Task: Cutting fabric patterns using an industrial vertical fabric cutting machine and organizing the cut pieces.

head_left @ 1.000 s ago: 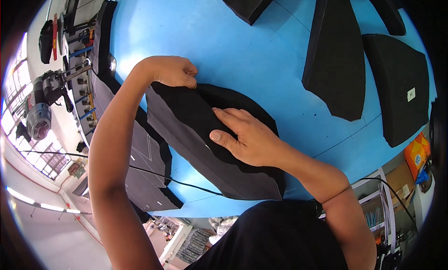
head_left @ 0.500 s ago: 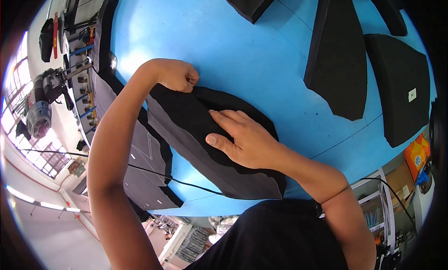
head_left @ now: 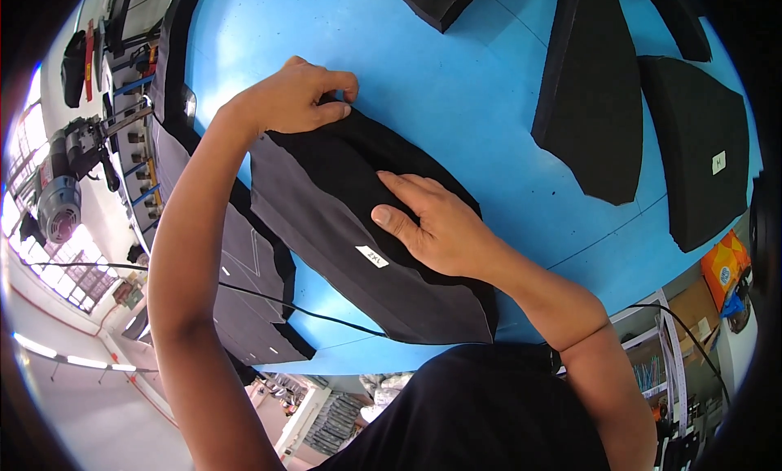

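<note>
A long stack of cut fabric, with black layers [head_left: 350,157] over a dark grey layer [head_left: 314,206], lies slantwise on the blue table. My left hand [head_left: 297,96] is at the far left end with thumb and fingers bent round the black fabric's edge. Its other fingertips are hidden. My right hand [head_left: 444,231] rests flat on the black fabric, fingers stretched out and thumb apart. Beside that thumb, a small white label [head_left: 372,257] sits on the grey layer.
Several black cut stacks [head_left: 590,96] lie at the right and far side of the blue table [head_left: 440,104]. Another grey stack [head_left: 244,267] lies on the left, crossed by a black cable [head_left: 326,318]. A motorized machine [head_left: 61,194] stands beyond the left edge.
My left hand has moved slightly away from me, its thumb and forefinger parting, and the fabric's far edge has moved with it. The white label on the grey layer has come into sight.
</note>
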`<act>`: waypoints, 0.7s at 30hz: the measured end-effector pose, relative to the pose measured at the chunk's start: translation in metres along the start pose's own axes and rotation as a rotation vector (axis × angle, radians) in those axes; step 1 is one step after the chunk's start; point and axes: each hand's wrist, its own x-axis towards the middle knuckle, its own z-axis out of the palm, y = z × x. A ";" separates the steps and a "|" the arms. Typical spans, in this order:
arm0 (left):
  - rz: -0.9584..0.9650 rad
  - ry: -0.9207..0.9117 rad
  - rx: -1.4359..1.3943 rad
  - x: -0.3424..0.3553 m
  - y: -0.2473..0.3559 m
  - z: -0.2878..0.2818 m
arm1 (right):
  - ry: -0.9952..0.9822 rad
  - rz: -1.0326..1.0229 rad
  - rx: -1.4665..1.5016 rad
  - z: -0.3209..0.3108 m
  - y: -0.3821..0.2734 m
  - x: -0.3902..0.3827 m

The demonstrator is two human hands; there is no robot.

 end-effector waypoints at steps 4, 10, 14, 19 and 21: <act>-0.043 -0.054 0.295 -0.006 -0.024 -0.011 | 0.033 -0.049 0.003 0.003 0.002 0.000; -0.113 -0.037 0.001 -0.001 -0.034 -0.029 | 0.015 0.003 0.048 -0.004 0.004 0.001; -0.114 0.263 -0.128 -0.009 -0.056 -0.009 | 0.018 0.088 0.115 -0.008 0.006 0.004; -0.119 1.017 -0.052 -0.017 -0.054 0.018 | 0.098 0.177 0.085 -0.024 0.009 -0.009; -0.199 1.010 -0.158 -0.034 -0.052 0.038 | 0.117 0.170 0.065 -0.027 0.013 -0.017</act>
